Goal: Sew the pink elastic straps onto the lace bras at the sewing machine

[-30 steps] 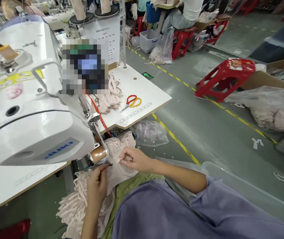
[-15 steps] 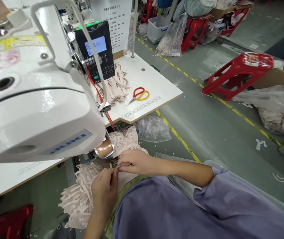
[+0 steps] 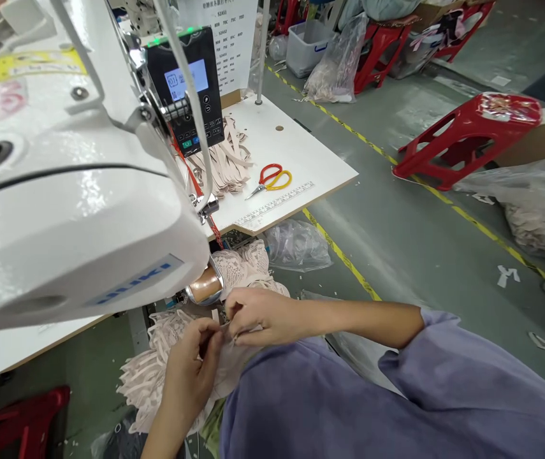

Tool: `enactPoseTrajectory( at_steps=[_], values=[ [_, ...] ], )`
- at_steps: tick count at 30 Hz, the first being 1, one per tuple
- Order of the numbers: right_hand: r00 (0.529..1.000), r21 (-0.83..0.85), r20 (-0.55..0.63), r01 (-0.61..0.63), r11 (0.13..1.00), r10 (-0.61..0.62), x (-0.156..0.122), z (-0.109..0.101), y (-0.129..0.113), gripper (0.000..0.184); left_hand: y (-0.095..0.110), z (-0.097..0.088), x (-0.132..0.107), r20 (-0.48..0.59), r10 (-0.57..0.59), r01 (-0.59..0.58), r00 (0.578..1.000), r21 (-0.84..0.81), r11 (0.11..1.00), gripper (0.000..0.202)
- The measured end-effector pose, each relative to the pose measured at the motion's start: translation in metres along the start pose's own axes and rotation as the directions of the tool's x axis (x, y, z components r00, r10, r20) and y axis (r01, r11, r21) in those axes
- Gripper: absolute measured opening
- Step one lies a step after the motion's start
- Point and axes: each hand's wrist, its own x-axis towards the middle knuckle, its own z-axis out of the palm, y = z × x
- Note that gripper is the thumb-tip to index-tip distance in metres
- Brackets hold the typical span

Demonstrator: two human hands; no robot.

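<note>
Just below the head of the white sewing machine (image 3: 62, 210), my two hands meet over a heap of pale pink lace fabric (image 3: 157, 363) in my lap. My left hand (image 3: 190, 366) pinches a small piece of the lace with its fingertips. My right hand (image 3: 257, 315) pinches the same spot from the right, fingers closed on the fabric. More lace (image 3: 243, 264) hangs behind the hands, beside the machine's brown roller (image 3: 204, 287). My purple sleeve (image 3: 348, 395) fills the lower right.
On the white table (image 3: 320, 169) lie red and yellow scissors (image 3: 272, 178) and a pile of pink straps (image 3: 224, 162) by the machine's control panel (image 3: 188, 89). A red stool (image 3: 468, 137) lies tipped on the grey floor. Plastic bags (image 3: 530, 204) of fabric sit at the right.
My hands have come together on the lace, the left rising to meet the right. The view has shifted closer to the machine and slightly down.
</note>
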Motion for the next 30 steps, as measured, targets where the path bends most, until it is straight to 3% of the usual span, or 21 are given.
enactPoseTrajectory(
  at_steps=[6, 9, 15, 20, 23, 25, 27, 30],
  values=[
    [0.975, -0.035, 0.173, 0.147, 0.988, -0.139, 0.005, 0.003, -0.001, 0.013, 0.009, -0.002, 0.000, 0.026, 0.101, -0.103, 0.995, 0.087, 0.991, 0.013],
    [0.966, -0.079, 0.165, 0.214, 0.974, -0.199, 0.005, 0.007, 0.003, 0.014, 0.009, -0.005, 0.000, 0.016, 0.163, -0.164, 0.987, 0.091, 0.982, 0.013],
    [0.938, -0.219, 0.118, 0.346, 0.912, -0.327, 0.004, 0.013, 0.001, 0.016, 0.010, -0.012, -0.003, 0.056, 0.171, -0.176, 0.984, 0.109, 0.978, 0.012],
    [0.940, -0.438, 0.103, 0.336, 0.834, -0.325, 0.005, 0.019, -0.007, 0.019, 0.015, -0.013, 0.005, 0.147, 0.059, -0.092, 0.987, 0.225, 0.970, 0.009],
    [0.954, -0.449, 0.039, 0.281, 0.848, -0.296, 0.006, 0.024, -0.008, 0.021, 0.017, -0.014, 0.014, 0.215, -0.009, -0.045, 0.977, 0.248, 0.968, 0.013],
    [0.965, -0.385, -0.023, 0.231, 0.894, -0.260, 0.007, 0.025, -0.007, 0.023, 0.019, -0.014, 0.017, 0.229, -0.022, -0.020, 0.973, 0.178, 0.984, 0.013],
    [0.973, -0.257, -0.091, 0.184, 0.949, -0.213, 0.007, 0.025, -0.007, 0.023, 0.019, -0.013, 0.016, 0.205, -0.029, 0.028, 0.978, 0.008, 1.000, 0.011],
    [0.960, -0.066, -0.211, 0.175, 0.982, -0.185, 0.009, 0.022, -0.011, 0.020, 0.018, -0.004, 0.011, 0.069, -0.042, 0.060, 0.997, -0.300, 0.952, 0.008]
  ],
)
